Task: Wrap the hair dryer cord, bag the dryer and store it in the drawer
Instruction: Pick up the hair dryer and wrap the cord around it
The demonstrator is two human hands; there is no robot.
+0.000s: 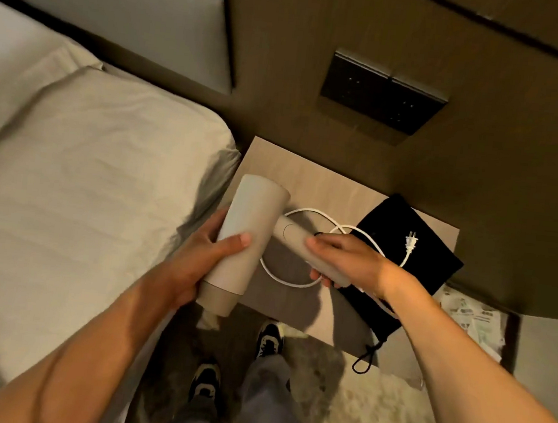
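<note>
A pale beige hair dryer (253,215) is held above the wooden nightstand (308,180). My left hand (204,255) wraps around its barrel from the left. My right hand (345,259) grips its handle. The white cord (284,280) lies in loose loops on the nightstand, and its plug (411,242) rests on a flat black drawstring bag (413,260) at the right. The bag's drawstring (367,358) hangs over the nightstand's front edge. No drawer front is visible from this angle.
A bed with pale sheets (83,190) lies close on the left. A dark switch panel (383,91) sits on the brown wall behind. Printed papers (472,321) lie right of the nightstand. My shoes (271,338) stand on patterned carpet below.
</note>
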